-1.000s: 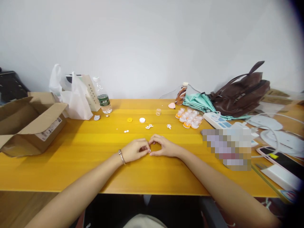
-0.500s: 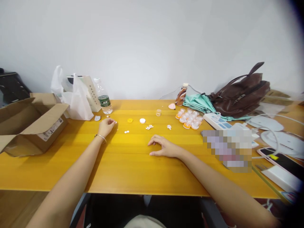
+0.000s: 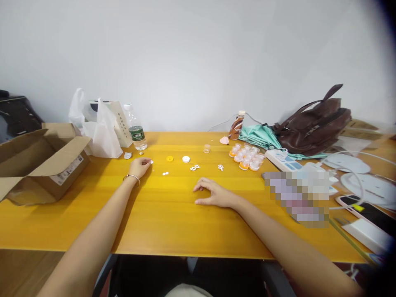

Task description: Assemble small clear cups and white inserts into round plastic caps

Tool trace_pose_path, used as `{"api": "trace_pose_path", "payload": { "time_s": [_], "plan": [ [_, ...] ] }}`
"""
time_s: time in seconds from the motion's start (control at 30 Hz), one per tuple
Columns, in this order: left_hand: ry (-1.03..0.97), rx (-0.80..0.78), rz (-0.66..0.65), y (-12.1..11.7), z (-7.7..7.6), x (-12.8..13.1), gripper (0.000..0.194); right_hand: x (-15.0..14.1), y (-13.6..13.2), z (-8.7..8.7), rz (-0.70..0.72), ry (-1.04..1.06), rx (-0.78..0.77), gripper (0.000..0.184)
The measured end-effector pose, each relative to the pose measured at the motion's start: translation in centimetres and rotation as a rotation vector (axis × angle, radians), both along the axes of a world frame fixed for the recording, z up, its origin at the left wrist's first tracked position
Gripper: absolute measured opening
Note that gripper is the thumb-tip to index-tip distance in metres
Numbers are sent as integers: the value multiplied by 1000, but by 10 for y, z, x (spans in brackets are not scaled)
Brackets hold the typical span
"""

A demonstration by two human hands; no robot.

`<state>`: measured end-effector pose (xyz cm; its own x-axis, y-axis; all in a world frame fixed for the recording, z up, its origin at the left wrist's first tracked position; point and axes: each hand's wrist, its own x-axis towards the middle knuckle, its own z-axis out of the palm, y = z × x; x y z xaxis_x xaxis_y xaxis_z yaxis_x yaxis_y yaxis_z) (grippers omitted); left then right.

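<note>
My left hand [image 3: 140, 166] is at the left middle of the table, thumb and fingers pinched on a small white disc [image 3: 151, 162]. Just right of it lie two more little white discs [image 3: 165, 173], a yellow round disc [image 3: 170, 159] and a white round disc [image 3: 186, 159]. My right hand [image 3: 213, 192] rests on the tabletop, holding nothing, with thumb and fingers apart. Beyond it are white openwork pieces [image 3: 194, 168], another white openwork piece [image 3: 220, 167] and a clear ring-shaped part [image 3: 206, 148].
An open cardboard box [image 3: 58, 165] and a white plastic bag [image 3: 103, 136] stand left, beside a water bottle [image 3: 137, 134]. At right are clear-and-orange containers [image 3: 246, 156], a brown drink bottle [image 3: 236, 126], a power strip [image 3: 283, 159], a brown bag [image 3: 315, 126] and a phone [image 3: 371, 214].
The view has tilted slightly, so everything sits a little lower. My left hand keeps its pinch with the white disc showing more plainly; my right hand stays put.
</note>
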<state>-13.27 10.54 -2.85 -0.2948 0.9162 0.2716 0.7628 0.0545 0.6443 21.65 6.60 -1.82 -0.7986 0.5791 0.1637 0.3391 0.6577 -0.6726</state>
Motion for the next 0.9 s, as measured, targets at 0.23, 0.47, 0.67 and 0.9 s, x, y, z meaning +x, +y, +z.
{"api": "trace_pose_path", "payload": {
  "time_s": [0.23,0.47,0.67,0.9],
  "plan": [
    [36,-22,-86,-5,5,8,28,1,-1,2,-6,6,-19,36],
    [150,-103,-217,-21,18,7,16,1,-1,2,-4,21,-19,35],
    [215,-149,-263,-23,18,7,15,0,-1,2,-4,16,-9,35],
    [269,-192,-298,-23,19,5,14,1,0,0,-4,24,3,35]
  ]
}}
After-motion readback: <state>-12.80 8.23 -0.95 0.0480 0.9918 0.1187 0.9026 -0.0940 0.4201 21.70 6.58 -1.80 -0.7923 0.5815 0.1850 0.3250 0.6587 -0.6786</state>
